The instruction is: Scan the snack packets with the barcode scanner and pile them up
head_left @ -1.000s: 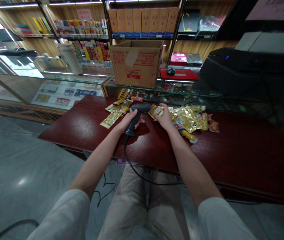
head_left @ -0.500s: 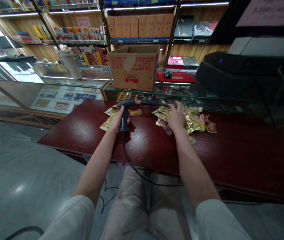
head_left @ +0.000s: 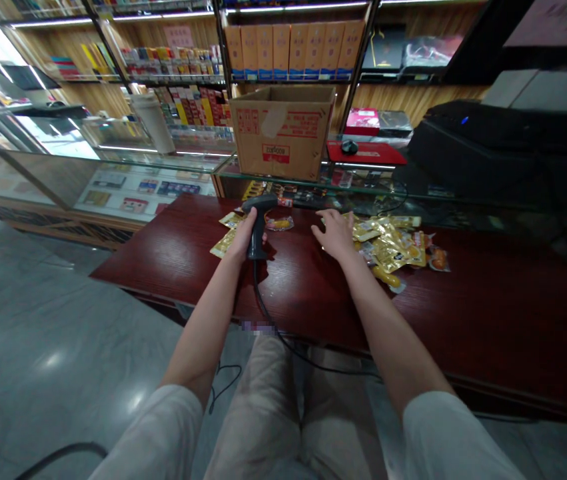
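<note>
My left hand (head_left: 246,235) is wrapped round the handle of a black barcode scanner (head_left: 257,241), held upright over the table with its head toward the right. Beside and partly behind that hand lie gold snack packets (head_left: 224,244) and a small clear packet with something yellow inside (head_left: 280,224). My right hand (head_left: 334,233) is spread at the left edge of a pile of gold snack packets (head_left: 389,247), fingers apart, with nothing seen in its grasp. At the pile's right end rests a clear packet with orange-brown contents (head_left: 438,259).
A cardboard box (head_left: 279,143) stands on the glass counter (head_left: 363,189) behind the dark red table (head_left: 303,293). Near it are a computer mouse (head_left: 348,147) and a white cup (head_left: 155,127). The scanner's black cable (head_left: 263,303) runs over the table's front edge past my legs.
My right hand has moved left off the middle of the packet pile, and its fingers have spread. The left hand keeps hold of the scanner. The view has shifted slightly.
</note>
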Demonstrator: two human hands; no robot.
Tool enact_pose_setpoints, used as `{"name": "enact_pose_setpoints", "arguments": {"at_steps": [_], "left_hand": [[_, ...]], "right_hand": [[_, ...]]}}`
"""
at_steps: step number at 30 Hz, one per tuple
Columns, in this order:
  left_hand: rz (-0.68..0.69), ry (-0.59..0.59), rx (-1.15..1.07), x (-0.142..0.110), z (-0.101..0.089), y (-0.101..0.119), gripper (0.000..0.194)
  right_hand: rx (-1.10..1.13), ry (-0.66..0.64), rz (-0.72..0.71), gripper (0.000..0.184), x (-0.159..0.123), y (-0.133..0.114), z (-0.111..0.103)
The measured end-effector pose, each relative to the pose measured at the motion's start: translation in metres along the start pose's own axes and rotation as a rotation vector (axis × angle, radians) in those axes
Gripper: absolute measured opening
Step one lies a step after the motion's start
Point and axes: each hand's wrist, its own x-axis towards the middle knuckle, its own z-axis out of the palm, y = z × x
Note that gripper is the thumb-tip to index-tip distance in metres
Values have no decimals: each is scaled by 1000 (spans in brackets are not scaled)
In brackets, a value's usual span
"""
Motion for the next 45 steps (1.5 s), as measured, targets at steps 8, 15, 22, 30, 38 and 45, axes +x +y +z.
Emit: {"name": "enact_pose_setpoints", "arguments": {"at_steps": [8,15,22,30,38,45], "left_hand": [[-42,-7,0,4,-8,1,54],[-28,-34,18,7,-10,-4,58],[-30,-95,46,1,-8,1,57],[-104,-257,125,-2,-4,-9,50],[-163,-264,161,-9,2,-5,47],[-193,-334,219,-11,7,-6,50]], "right_hand": [[37,-417,-152,49,43,-45,60],[37,-321,-237,28,37,-33,63],[623,-308,41,23,22,-10,30],[1179,-447,428,12,-4,-6,-4],[1204,-495,453,20,-2,-8,-6],[1164,-541,425,24,-1,-3,-4]]}}
